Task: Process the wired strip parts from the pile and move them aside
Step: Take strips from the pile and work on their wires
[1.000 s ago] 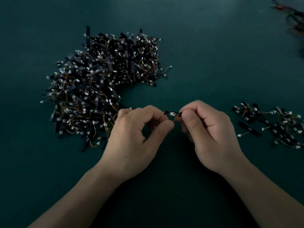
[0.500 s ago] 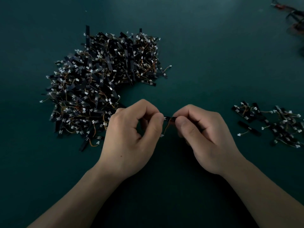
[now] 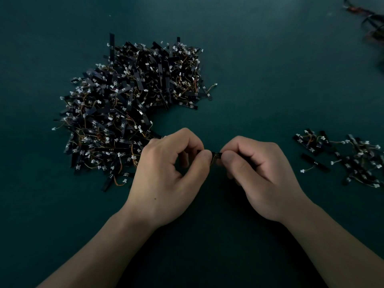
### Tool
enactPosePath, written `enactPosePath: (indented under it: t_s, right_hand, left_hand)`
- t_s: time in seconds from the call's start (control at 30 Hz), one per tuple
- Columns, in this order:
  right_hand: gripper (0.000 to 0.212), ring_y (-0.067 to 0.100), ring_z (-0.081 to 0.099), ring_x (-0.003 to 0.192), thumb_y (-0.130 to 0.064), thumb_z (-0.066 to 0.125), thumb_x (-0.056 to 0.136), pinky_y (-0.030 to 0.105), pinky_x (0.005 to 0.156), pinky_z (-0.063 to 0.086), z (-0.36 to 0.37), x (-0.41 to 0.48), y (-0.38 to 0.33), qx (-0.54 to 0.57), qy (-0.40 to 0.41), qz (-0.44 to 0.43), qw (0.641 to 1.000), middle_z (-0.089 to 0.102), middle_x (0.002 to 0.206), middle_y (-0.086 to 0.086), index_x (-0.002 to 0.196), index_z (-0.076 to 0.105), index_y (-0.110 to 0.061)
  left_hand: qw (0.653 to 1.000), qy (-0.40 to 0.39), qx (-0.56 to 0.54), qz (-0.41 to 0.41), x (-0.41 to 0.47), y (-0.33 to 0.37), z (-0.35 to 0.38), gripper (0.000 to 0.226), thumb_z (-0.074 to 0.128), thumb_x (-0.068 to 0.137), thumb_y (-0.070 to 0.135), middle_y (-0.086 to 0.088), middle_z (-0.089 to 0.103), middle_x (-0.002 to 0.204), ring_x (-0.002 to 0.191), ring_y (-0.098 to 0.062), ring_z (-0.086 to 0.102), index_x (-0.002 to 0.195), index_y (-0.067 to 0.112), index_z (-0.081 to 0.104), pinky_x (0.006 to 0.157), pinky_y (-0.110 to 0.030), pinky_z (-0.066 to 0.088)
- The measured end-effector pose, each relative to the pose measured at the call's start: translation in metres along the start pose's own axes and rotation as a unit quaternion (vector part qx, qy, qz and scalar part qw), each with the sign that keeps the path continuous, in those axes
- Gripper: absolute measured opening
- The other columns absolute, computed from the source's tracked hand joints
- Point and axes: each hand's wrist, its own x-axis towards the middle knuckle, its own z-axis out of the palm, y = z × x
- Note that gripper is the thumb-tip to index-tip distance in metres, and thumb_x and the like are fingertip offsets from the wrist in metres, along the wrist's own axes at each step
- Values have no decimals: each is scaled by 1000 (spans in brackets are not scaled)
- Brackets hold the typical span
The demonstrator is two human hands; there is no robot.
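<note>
Black: one strip [image 3: 216,156] pinched, left hand [image 3: 166,179], right hand [image 3: 262,175].

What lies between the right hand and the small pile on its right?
Nothing: in the head view, only bare table separates the right hand, pinching a strip, from the small pile.

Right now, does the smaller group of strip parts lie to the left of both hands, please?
No, the smaller group lies right of the right hand; the large pile is left.
</note>
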Motion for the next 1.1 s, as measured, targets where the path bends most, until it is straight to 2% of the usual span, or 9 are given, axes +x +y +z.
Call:
enactPosePath:
  t_s: [0.1,0.23,0.37,0.53,0.63,0.87,1.0,1.1]
  right_hand:
    - [23,18,56,55,-33,53,102,31,48,43,0,0,0,-12,3,-5,1000,61,66,-2,83,65,-29]
    - [22,17,55,54,-31,53,101,27,48,42,-1,0,-2,-2,-11,-11,1000,61,65,-3,82,65,-28]
    - [21,11,54,53,-29,54,99,17,49,39,-1,-1,-2,-11,-26,-14,999,62,65,-5,82,65,-28]
    - [20,11,54,53,-32,53,98,20,49,41,-1,-1,0,-14,-19,-9,1000,61,65,-6,81,64,-32]
    - [20,9,55,56,-30,54,99,16,53,41,-2,0,-2,-16,-23,-23,999,62,67,-9,82,64,-30]
    - [20,14,57,57,-30,54,100,22,53,44,-3,0,-1,-5,-29,-30,999,62,67,-7,84,65,-29]
    - [19,14,57,57,-31,54,100,19,53,43,-2,0,0,-9,-26,-25,999,63,68,-7,84,64,-34]
    - [19,13,57,56,-30,54,100,18,53,42,-2,-1,2,-8,-30,-24,999,63,69,-6,85,65,-30]
  left_hand:
    - [1000,-3,19,13,0,0,-1,20,62,94,26,6,58,64,62,-19,59,76,19,60,63,-21,41]
    - [1000,-9,11,17,-1,0,-1,20,59,93,26,5,57,62,60,-19,57,75,17,59,62,-18,37]
    - [999,-25,15,21,-2,-1,-1,20,57,90,23,4,55,61,60,-20,56,72,15,57,67,-25,38]
    - [999,-38,8,22,-2,0,-1,19,55,91,22,4,56,63,62,-21,57,73,15,57,71,-29,40]
    - [999,-44,-3,19,-2,-1,-1,19,54,90,20,2,54,63,61,-22,55,73,12,56,68,-31,39]
    - [998,-54,-21,24,-2,-1,-2,20,53,92,21,3,53,63,61,-21,53,74,13,55,67,-30,37]
    - [998,-50,-14,24,-2,-1,-1,20,53,94,22,2,53,63,60,-22,53,76,13,55,65,-28,38]
    - [998,-49,-16,27,-2,0,-2,20,52,93,22,1,54,64,60,-23,52,76,12,55,63,-28,40]
